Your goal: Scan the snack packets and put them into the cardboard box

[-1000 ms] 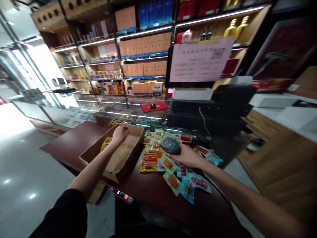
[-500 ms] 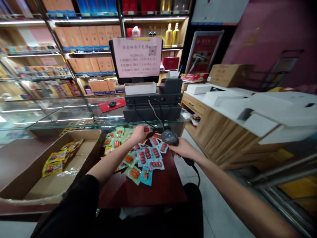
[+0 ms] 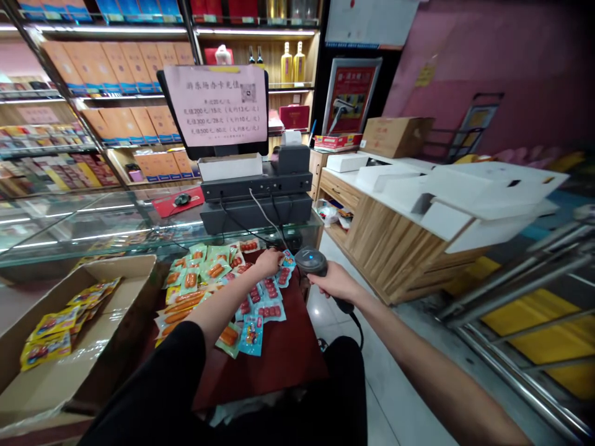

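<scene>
My right hand [image 3: 339,282] is wrapped round the handle of a black barcode scanner [image 3: 312,261], whose head shows a small blue light. My left hand [image 3: 269,262] is closed on the edge of a blue sausage packet [image 3: 287,259], just left of the scanner head. Packets of small red sausages [image 3: 270,310] in blue wrappers lie below that hand on a dark red tabletop [image 3: 279,365]. Green packets with orange sausages [image 3: 216,269] are heaped to the left, partly behind my left forearm. A blue packet [image 3: 251,335] lies nearest the front.
An open cardboard box [image 3: 134,272] with yellow packets [image 3: 54,328] stands at the left. Behind the table are a glass counter [image 3: 134,226], a monitor covered by a pink sign [image 3: 216,105] and a black cash drawer [image 3: 258,214]. The scanner's cable [image 3: 357,325] hangs down.
The view has turned to the right. My left hand has moved right across the packets, closer to the scanner, and now has a blue packet at its fingertips. My right hand still holds the scanner.
</scene>
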{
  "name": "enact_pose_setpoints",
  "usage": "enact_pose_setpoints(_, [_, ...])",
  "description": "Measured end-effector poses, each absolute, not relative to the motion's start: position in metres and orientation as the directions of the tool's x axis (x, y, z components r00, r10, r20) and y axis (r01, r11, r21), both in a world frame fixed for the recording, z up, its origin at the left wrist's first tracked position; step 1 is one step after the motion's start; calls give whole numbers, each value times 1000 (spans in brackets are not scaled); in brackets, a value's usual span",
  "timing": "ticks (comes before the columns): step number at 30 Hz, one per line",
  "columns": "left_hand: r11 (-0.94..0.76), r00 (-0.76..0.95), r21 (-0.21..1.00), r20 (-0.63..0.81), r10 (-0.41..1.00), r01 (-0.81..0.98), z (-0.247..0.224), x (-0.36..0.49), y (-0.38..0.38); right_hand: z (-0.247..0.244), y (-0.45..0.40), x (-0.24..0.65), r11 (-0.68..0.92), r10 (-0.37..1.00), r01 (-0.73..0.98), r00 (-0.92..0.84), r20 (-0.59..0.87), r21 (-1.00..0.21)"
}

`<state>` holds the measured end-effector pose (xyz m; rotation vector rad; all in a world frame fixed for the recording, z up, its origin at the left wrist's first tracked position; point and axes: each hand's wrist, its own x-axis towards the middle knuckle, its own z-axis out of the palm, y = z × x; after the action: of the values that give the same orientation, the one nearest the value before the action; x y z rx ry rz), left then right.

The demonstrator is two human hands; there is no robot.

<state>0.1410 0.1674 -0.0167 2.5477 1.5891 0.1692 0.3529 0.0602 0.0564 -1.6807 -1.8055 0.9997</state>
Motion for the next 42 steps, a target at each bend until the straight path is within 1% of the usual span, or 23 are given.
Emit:
enact_pose_setpoints(3, [-416, 415, 138, 42, 909, 899, -16, 141, 166, 53, 59, 352, -28, 981, 623, -131, -139, -782])
enact_pose_setpoints(4, [-404, 401, 147, 52, 915, 903, -15, 139, 167, 53, 59, 351, -27, 981, 619, -135, -141, -785])
enact_pose_setpoints(5, [-386, 380, 179, 71, 922, 905, -13, 136, 167, 53, 58, 350, -26, 980, 614, -140, -141, -789])
enact_pose_setpoints(6, [-359, 344, 237, 105, 933, 903, -10, 132, 167, 54, 57, 349, -23, 979, 610, -145, -140, -792])
enact_pose_setpoints(7, [-323, 288, 325, 152, 945, 889, -6, 126, 167, 55, 56, 347, -18, 979, 606, -151, -137, -795])
enact_pose_setpoints(8, [-284, 214, 444, 201, 956, 850, -2, 118, 166, 56, 54, 345, -11, 979, 603, -156, -132, -798])
enact_pose_setpoints(9, [-238, 118, 587, 236, 965, 774, 2, 109, 164, 57, 51, 343, -2, 979, 601, -161, -123, -799])
enact_pose_setpoints(10, [-189, 12, 738, 238, 971, 648, 6, 98, 160, 58, 48, 340, 16, 980, 597, -170, -108, -802])
enact_pose_setpoints(11, [-133, -85, 869, 196, 977, 477, 10, 87, 154, 60, 45, 337, 41, 978, 588, -187, -87, -808])
enact_pose_setpoints(12, [-74, -152, 957, 121, 981, 279, 13, 76, 146, 62, 41, 333, 70, 976, 576, -207, -63, -815])
enact_pose_setpoints(13, [-24, -181, 996, 39, 983, 85, 15, 65, 136, 64, 37, 328, 106, 971, 552, -238, -34, -827])
enact_pose_setpoints(14, [12, -188, 997, -27, 982, -79, 17, 55, 125, 67, 33, 323, 138, 962, 528, -273, -13, -838])
enact_pose_setpoints(15, [29, -185, 980, -66, 981, -199, 18, 46, 113, 69, 29, 317, 159, 955, 512, -297, 0, -844])
enact_pose_setpoints(16, [25, -185, 961, -79, 980, -276, 18, 39, 101, 72, 26, 310, 190, 943, 507, -332, 14, -841])
enact_pose_setpoints(18, [-10, -223, 939, -71, 972, -345, 19, 26, 79, 77, 23, 295, 279, 920, 489, -384, 83, -826])
enact_pose_setpoints(20, [-33, -278, 936, -69, 958, -349, 20, 14, 62, 81, 24, 277, 375, 885, 455, -434, 167, -807])
enact_pose_setpoints(22, [-43, -317, 942, -69, 946, -333, 23, 3, 49, 81, 26, 260, 417, 859, 444, -479, 184, -793])
enact_pose_setpoints(27, [-61, -377, 969, -34, 925, -238, 30, -24, 30, 76, 31, 229, 371, 852, 513, -520, 63, -774])
enact_pose_setpoints(31, [-65, -415, 968, -42, 909, -242, 29, -35, 24, 73, 35, 218, 407, 816, 510, -576, 51, -758])
enact_pose_setpoints(35, [-65, -409, 958, -57, 911, -278, 26, -39, 23, 70, 39, 215, 414, 798, 524, -602, 19, -744])
enact_pose_setpoints(39, [-39, -404, 954, -89, 911, -299, 24, -38, 25, 72, 38, 215, 405, 814, 520, -579, 38, -752])
enact_pose_setpoints(42, [-44, -386, 954, -77, 919, -296, 23, -35, 27, 75, 35, 216, 387, 827, 518, -561, 39, -762])
